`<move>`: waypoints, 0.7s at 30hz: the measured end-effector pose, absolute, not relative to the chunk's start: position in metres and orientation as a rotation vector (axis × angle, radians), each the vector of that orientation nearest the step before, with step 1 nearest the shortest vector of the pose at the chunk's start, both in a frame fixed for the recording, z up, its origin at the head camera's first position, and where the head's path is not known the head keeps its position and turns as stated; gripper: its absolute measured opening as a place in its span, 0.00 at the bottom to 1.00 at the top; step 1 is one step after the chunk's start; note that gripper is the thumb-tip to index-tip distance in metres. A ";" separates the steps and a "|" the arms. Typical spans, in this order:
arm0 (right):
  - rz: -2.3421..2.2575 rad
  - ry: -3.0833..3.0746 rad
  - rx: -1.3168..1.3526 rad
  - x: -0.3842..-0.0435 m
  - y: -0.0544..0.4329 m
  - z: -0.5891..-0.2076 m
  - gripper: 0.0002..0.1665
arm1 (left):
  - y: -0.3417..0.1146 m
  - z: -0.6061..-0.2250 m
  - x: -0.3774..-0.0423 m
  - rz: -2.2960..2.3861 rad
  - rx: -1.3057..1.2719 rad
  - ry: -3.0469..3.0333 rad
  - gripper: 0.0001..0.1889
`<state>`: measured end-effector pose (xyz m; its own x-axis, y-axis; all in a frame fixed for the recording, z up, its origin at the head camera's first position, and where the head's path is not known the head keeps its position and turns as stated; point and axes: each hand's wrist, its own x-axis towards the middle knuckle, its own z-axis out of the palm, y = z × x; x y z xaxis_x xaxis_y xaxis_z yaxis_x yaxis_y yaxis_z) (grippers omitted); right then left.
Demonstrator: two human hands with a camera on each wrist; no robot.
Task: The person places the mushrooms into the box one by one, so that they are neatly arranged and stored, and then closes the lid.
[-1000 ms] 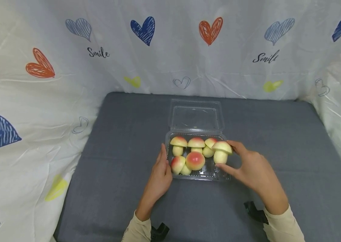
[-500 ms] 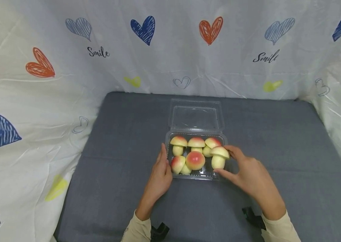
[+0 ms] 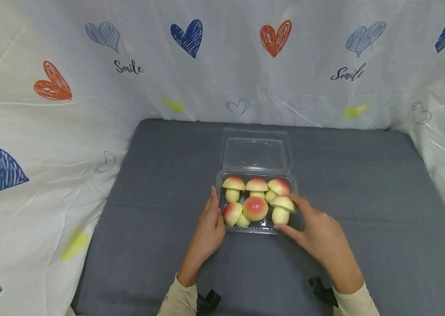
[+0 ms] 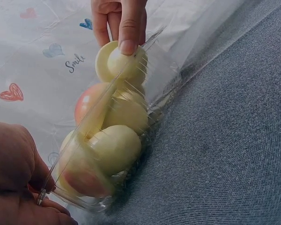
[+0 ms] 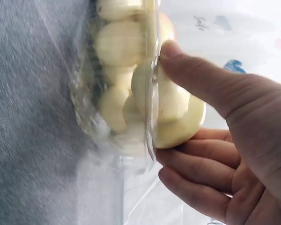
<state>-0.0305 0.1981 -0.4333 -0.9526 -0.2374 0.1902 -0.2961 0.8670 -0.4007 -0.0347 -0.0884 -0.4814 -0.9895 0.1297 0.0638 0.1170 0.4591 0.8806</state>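
A clear plastic clamshell container [image 3: 261, 229] lies open on the grey surface, its lid [image 3: 256, 151] folded back. Several pale-yellow mushrooms with red-blushed caps sit inside, among them one [image 3: 255, 208] showing its cap face up. My left hand [image 3: 206, 228] holds the container's left rim, with the rim between thumb and fingers in the left wrist view. My right hand [image 3: 321, 235] pinches a mushroom [image 3: 281, 215] by cap and stem at the front right compartment area. In the right wrist view, this mushroom [image 5: 189, 119] is partly below the rim; whether it touches the bottom is unclear.
A grey cloth-covered table [image 3: 167, 175] surrounds the container. White fabric [image 3: 222, 66] printed with hearts and "Smile" hangs behind and at both sides. Black straps [image 3: 208, 302] show at both wrists, beside light sleeves [image 3: 180, 298].
My right hand has moved left and toward me, lowering the pinched mushroom into the front right of the container. The left hand stays in place at the rim.
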 end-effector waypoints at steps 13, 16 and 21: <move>0.601 -2.784 0.421 -0.024 0.185 -0.444 0.53 | -0.088 -0.481 -0.033 1.619 0.181 2.645 0.36; 0.597 -2.784 0.423 -0.025 0.184 -0.445 0.53 | -0.088 -0.482 -0.034 1.620 0.179 2.647 0.36; 0.595 -2.796 0.426 -0.025 0.183 -0.445 0.54 | -0.088 -0.482 -0.035 1.637 0.177 2.636 0.37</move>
<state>-0.0253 0.1830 -0.4448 -0.9259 -0.2295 0.3001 -0.3318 0.8739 -0.3554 -0.0348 -0.0877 -0.4818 -0.9929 0.1144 0.0313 0.0787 0.4388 0.8951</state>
